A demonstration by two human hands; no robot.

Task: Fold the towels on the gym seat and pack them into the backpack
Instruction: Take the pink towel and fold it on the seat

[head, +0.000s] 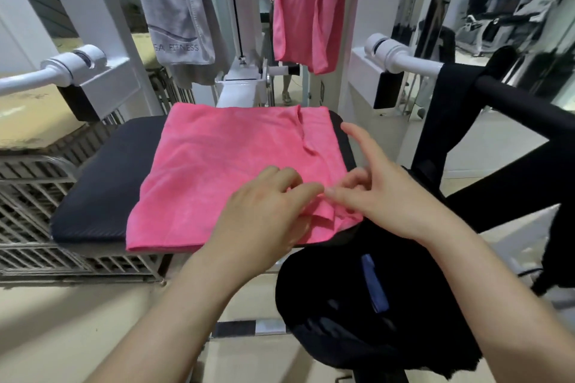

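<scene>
A pink towel (224, 171), folded once, lies flat on the black gym seat (102, 190). My left hand (264, 214) rests on the towel's near right part, and its fingers pinch a bunched fold at the near right corner. My right hand (382, 196) is at that same corner, thumb on the fold, index finger stretched out above the towel's right edge. The black backpack (367, 305) sits open just below the seat at the right, with a blue item inside. A grey towel (174, 6) and a second pink towel (308, 6) hang from the machine frame behind.
White machine arms (74, 65) flank the seat left and right. A metal grid rack (37, 196) stands at the left. A black padded bar (525, 106) with dark cloth over it crosses at the right. Beige floor lies in front.
</scene>
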